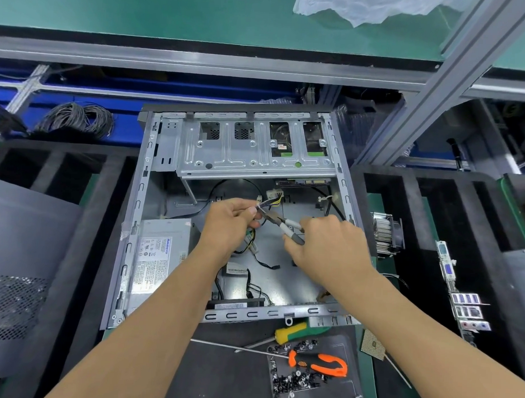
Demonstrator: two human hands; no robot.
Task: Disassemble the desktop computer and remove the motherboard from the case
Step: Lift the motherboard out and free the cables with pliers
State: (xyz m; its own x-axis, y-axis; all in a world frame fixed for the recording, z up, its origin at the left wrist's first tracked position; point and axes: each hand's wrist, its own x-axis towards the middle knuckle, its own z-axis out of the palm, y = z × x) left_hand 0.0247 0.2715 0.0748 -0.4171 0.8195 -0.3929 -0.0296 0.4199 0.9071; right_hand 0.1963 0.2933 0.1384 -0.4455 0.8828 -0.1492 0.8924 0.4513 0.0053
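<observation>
Left hand [229, 220] fingers pinch a cable bundle [265, 204] over the middle of the open case [135, 212]; right hand [325, 239] fingers curl round the grey handles of pliers [284, 225], jaws pointing toward 10 o'clock at the bundle, just beside the left fingertips. Bundle runs up to a white connector [274, 196] at 12 o'clock from the hands. Power supply [161, 255] sits in the case at 9 o'clock of the hands, drive cage [257, 148] at 12 o'clock. Motherboard not visible in the case; floor there bare metal with loose wires. On the surface at 6 o'clock: yellow-green screwdriver [295, 332], orange-handled screwdriver [318, 363], pile of screws [296, 378]. Heatsink with fan [386, 236] at 3 o'clock outside the case, I/O shield [460, 298] further at 4 o'clock
</observation>
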